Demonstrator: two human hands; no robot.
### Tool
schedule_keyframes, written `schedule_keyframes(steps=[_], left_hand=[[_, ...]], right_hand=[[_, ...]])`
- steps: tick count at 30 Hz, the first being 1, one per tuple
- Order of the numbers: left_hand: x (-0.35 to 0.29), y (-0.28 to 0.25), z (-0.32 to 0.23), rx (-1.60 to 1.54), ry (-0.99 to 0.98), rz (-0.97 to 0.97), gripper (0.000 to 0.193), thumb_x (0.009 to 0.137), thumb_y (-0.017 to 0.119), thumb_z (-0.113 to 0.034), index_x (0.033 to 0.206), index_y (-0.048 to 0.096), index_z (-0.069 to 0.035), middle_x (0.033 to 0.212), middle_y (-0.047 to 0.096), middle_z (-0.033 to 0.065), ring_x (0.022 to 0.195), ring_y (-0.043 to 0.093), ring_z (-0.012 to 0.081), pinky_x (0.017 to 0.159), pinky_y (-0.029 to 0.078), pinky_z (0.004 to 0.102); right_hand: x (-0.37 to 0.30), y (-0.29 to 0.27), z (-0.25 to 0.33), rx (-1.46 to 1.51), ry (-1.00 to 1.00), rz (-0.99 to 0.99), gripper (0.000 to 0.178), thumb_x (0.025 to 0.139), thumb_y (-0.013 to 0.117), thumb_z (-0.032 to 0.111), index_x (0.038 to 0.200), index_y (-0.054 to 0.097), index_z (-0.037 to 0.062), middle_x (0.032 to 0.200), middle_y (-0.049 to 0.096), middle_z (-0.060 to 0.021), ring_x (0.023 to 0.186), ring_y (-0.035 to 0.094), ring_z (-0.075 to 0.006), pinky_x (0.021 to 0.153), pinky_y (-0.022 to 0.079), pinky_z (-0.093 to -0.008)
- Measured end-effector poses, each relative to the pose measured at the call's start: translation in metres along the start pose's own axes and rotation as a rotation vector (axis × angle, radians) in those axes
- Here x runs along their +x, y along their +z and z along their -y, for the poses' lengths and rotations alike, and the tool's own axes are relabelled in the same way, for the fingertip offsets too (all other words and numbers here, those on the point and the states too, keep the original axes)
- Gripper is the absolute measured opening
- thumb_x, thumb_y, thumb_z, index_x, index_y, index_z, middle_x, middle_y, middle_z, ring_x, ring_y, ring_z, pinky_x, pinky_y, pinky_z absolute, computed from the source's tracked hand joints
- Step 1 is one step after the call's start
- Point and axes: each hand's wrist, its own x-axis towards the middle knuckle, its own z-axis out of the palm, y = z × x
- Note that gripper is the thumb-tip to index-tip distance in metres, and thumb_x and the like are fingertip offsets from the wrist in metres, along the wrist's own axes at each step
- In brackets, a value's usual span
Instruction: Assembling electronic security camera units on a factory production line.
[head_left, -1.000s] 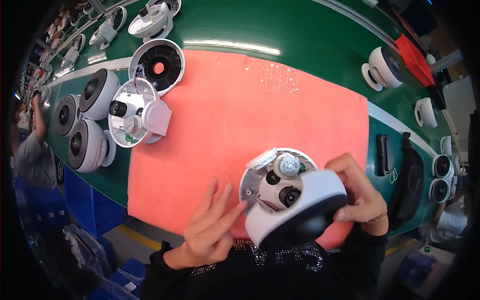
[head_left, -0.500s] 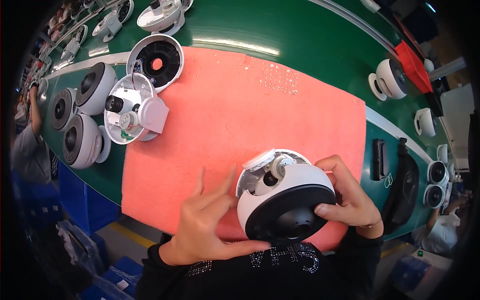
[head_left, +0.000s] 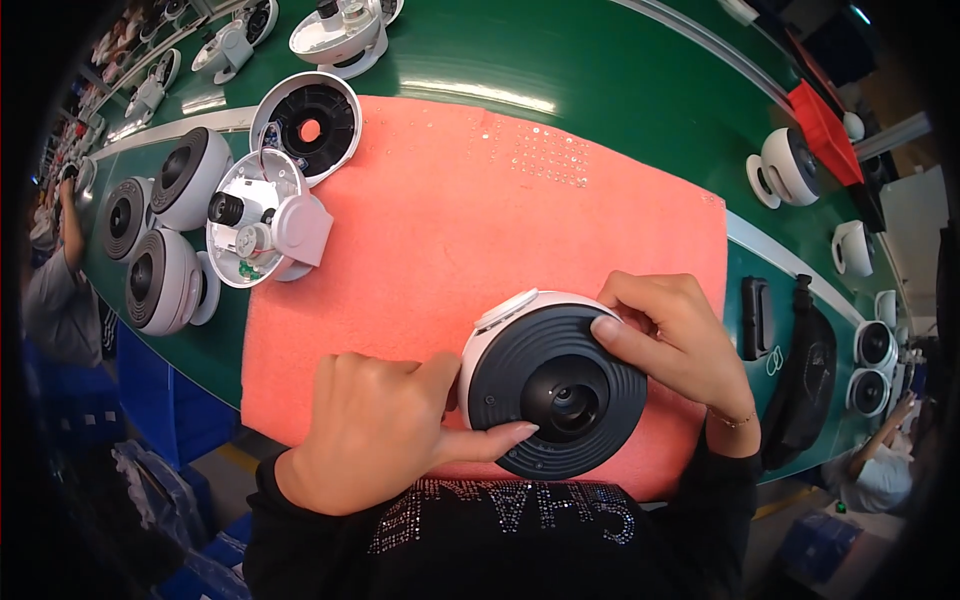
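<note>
Over the near part of the pink mat lies a round white camera with a dark ringed front and a lens in its middle. The front faces up at me, and the shell looks closed, its inside out of sight. My left hand grips its left side, thumb across the front just below the lens. From the upper right my right hand holds the rim, with the thumb on the dark rings and the fingers curled behind. At the mat's upper left an opened camera shows its lens and inner parts, beside a detached dark-lined cover.
Small clear studs lie in rows at the back of the pink mat. Several finished cameras stand left of it. On the right are a black pouch, a dark case and a red bin.
The camera's dark front has tipped up toward me, and the gap showing its inner parts is no longer visible. My left hand has closed onto its side; the right has shifted up the rim.
</note>
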Motion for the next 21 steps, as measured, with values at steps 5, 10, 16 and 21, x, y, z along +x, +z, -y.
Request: schedule_keyframes(steps=[5, 10, 16, 21], left_hand=[[0.005, -0.002, 0.000, 0.060, 0.012, 0.066, 0.054, 0.060, 0.072, -0.051, 0.050, 0.047, -0.005, 0.037, 0.043, 0.0050, 0.030, 0.045, 0.0202, 0.032, 0.032, 0.0304], [0.002, 0.002, -0.001, 0.069, -0.002, 0.035, 0.054, 0.061, 0.070, -0.053, 0.051, 0.048, -0.005, 0.036, 0.042, 0.0049, 0.030, 0.044, 0.0205, 0.032, 0.032, 0.0307], [0.004, 0.003, 0.005, 0.062, 0.015, 0.034, 0.053, 0.061, 0.070, -0.053, 0.052, 0.049, -0.005, 0.035, 0.041, 0.0049, 0.029, 0.044, 0.0206, 0.032, 0.032, 0.0307], [0.002, 0.001, 0.006, 0.066, 0.023, -0.001, 0.052, 0.061, 0.070, -0.052, 0.051, 0.048, -0.005, 0.035, 0.040, 0.0052, 0.029, 0.043, 0.0202, 0.031, 0.032, 0.0305]], right_hand=[[0.003, 0.000, -0.009, -0.093, -0.125, -0.015, 0.036, 0.083, 0.054, 0.031, 0.064, 0.049, 0.0015, 0.050, 0.044, -0.0125, 0.045, 0.046, -0.0277, 0.044, 0.035, -0.0344], [0.008, -0.006, -0.011, -0.072, -0.135, 0.079, 0.035, 0.083, 0.053, 0.031, 0.064, 0.049, 0.0021, 0.052, 0.046, -0.0124, 0.048, 0.048, -0.0289, 0.046, 0.037, -0.0354], [-0.009, 0.002, 0.010, -0.386, -0.605, -0.257, 0.045, 0.059, 0.071, 0.039, 0.088, 0.061, 0.0059, 0.088, 0.053, -0.0070, 0.073, 0.053, -0.0222, 0.062, 0.043, -0.0328], [-0.013, 0.006, 0.029, -0.378, -0.668, 0.078, 0.040, 0.068, 0.068, 0.020, 0.104, 0.059, 0.0050, 0.101, 0.054, -0.0091, 0.091, 0.052, -0.0224, 0.076, 0.039, -0.0360]])
